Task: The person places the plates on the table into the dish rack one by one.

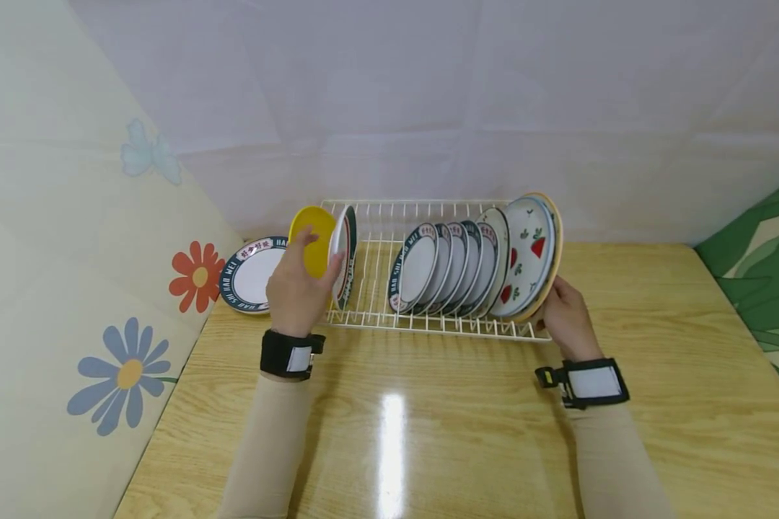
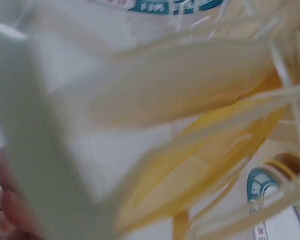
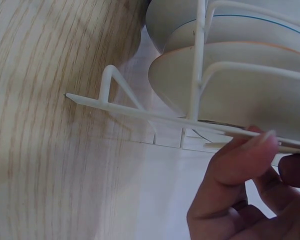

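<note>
My left hand (image 1: 295, 292) is at the left end of a white wire dish rack (image 1: 376, 317), its thumb and fingers spread apart. Its thumb touches or nearly touches a white plate with a dark lettered rim (image 1: 342, 259), which stands on edge. Behind the fingers is a yellow plate (image 1: 316, 249), seen tilted and blurred in the left wrist view. At the rack's other end, my right hand (image 1: 566, 317) grips the rack's bottom wire, thumb (image 3: 255, 155) against it. Just above it, an orange-rimmed dish (image 3: 230, 85) leans beside a strawberry-patterned plate (image 1: 526, 252).
Several dark-rimmed plates (image 1: 418, 270) stand in the rack's middle slots. Another lettered plate (image 1: 253, 281) lies left of the rack, by the flowered wall (image 1: 91, 238). The wooden table (image 1: 480, 418) extends in front, and a pale cloth (image 1: 415, 101) hangs behind.
</note>
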### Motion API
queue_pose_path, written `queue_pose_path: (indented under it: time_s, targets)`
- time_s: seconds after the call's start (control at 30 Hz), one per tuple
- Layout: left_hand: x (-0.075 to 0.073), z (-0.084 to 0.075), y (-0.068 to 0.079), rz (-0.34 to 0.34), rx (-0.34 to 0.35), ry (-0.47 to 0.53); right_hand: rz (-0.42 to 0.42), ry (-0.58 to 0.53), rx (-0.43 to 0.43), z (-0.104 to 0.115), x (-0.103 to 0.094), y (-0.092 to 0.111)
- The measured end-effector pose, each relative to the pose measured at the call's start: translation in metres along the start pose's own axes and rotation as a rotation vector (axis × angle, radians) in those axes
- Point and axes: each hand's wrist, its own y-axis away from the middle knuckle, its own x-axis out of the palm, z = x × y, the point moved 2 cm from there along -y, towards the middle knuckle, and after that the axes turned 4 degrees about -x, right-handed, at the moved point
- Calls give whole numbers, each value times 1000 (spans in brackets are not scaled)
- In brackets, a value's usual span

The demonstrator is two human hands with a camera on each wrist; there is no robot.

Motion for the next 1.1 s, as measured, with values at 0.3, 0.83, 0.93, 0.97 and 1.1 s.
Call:
queue_pose_path:
  time_s: [0.3,0.83,0.93,0.97,1.1]
  targets:
    - [-47,48,-12,-212,-279,140,9,9,6,0,0,-1]
    - [-49,176,-3,175,-864,-27,-10,18,-3,-3,-1,-1]
    - [-38,186,2,264,-891,-39,-9,26,-5,-3,0,-1]
    - [-34,190,4,294,-894,-47,-8,28,-6,-3,0,-1]
    - [-22,197,8,385,-850,-74,-4,25,-9,-2,1,-1]
